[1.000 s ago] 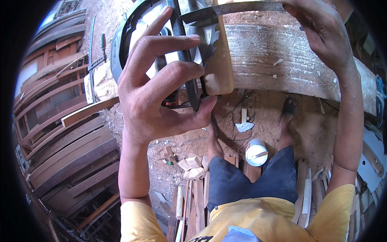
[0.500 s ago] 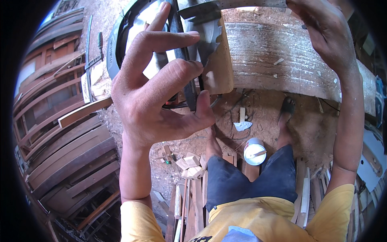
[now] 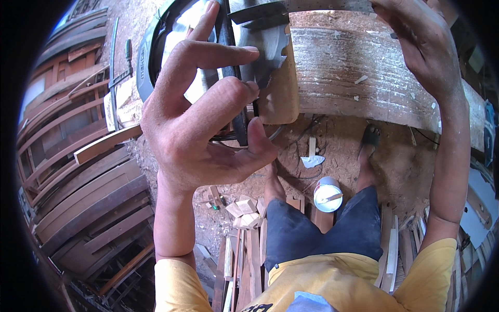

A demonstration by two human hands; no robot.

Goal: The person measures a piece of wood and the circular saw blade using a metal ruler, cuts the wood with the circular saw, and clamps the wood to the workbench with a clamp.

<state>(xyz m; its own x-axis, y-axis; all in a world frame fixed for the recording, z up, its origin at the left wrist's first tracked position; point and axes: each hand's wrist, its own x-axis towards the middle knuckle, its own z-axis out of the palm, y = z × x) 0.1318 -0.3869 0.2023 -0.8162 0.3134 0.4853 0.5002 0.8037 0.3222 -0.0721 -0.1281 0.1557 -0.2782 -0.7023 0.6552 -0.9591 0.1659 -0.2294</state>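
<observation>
Your left hand [image 3: 179, 138] is curled around a dark flat bar [image 3: 239, 125] that runs up to the top of the view, its fingertips crossing the bar and the thumb beside its lower end; that spread grip probably steadies the bar along its length, though how hard the thumb presses you cannot tell from here. Your right hand [image 3: 423, 49] has its fingers closed on the near end of a steel ruler [image 3: 327, 5], with some fingertips hidden at the upper edge. The ruler reaches left across a toothed metal blade [image 3: 267, 49] toward the bar, likely held at its end so that its length stays uncovered; whether its tip touches the bar is unclear. Just beneath the blade shows a pale wooden block [image 3: 280, 101], and left of the bar sits the dark green rim of a tool housing [image 3: 146, 54]. As for containers, a round bucket [image 3: 327, 182] stands on the ground between your legs; its top is white, perhaps its filling or a lid, and a short wooden handle [image 3: 333, 197] lies over it, placed within easy reach.
</observation>
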